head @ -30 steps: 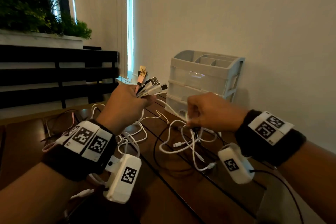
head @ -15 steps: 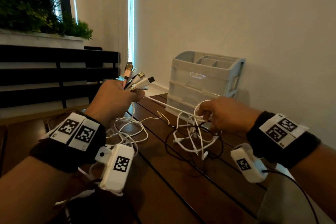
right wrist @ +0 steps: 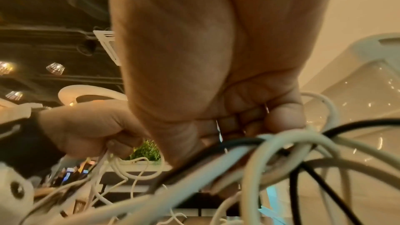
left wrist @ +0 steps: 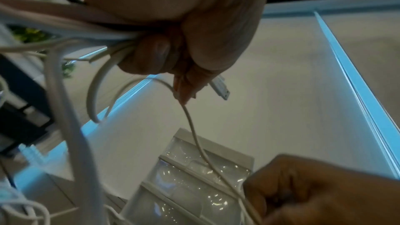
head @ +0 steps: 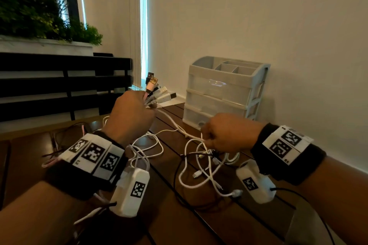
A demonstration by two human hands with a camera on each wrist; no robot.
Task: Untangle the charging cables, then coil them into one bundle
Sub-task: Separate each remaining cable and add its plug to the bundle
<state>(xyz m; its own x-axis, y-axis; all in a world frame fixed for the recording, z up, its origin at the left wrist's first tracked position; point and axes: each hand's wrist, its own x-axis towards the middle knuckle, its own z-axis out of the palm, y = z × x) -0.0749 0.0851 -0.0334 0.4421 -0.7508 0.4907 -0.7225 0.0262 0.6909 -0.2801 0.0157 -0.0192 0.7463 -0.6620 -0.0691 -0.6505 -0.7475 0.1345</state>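
My left hand (head: 132, 113) is raised above the table and grips several charging cables just below their USB plugs (head: 159, 93), which fan out above the fist. In the left wrist view its fingers (left wrist: 151, 54) curl round the white cords. A white cable (head: 171, 121) runs from that fist down to my right hand (head: 225, 133), which holds a tangle of white and black cables (head: 201, 167) low over the table. The right wrist view shows its fingers (right wrist: 281, 119) closed on those cords (right wrist: 270, 145). Loose loops (head: 147, 151) lie between the hands.
A grey plastic drawer organiser (head: 225, 93) stands against the wall behind my right hand. The dark wooden slatted table (head: 199, 221) spreads beneath. A pink and a dark cable (head: 65, 135) lie at the left. A black bench and plants stand beyond the table.
My left hand has kept the plug ends up, and the plugs now lean more to the right. The right hand has pulled along the white cable, gathering loops, and now sits lower and nearer the organiser.
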